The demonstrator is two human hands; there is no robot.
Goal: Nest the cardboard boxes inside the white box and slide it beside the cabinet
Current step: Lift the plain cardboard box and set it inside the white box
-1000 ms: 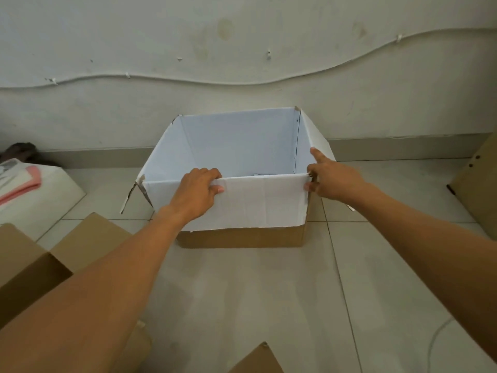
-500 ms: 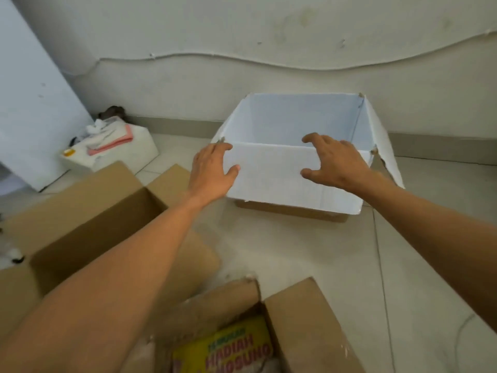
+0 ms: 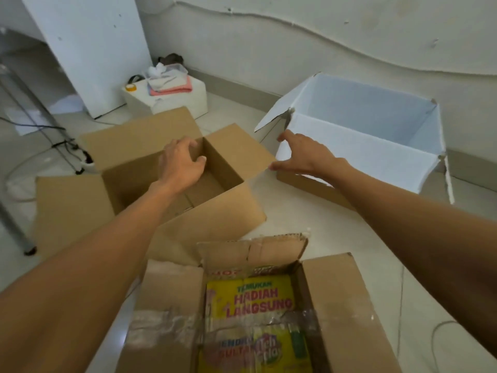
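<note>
Both arms stretch forward over the tiled floor (image 3: 309, 232). The left hand (image 3: 181, 164) hangs over the open brown cardboard box (image 3: 150, 168), fingers curled loosely by the far inner wall, grasping nothing that can be made out. The right hand (image 3: 304, 156) is spread, palm down, thumb tip at that box's right flap, fingers reaching the near corner of the white box (image 3: 357, 141); it grips nothing. The white box sits open by the wall, smooth white inside, raw brown at its base. Nearest the camera, a second cardboard box (image 3: 341, 300) stands open, flaps taped, with yellow printed packets (image 3: 255, 297) inside. The white cabinet (image 3: 88, 49) stands well apart, far left.
</note>
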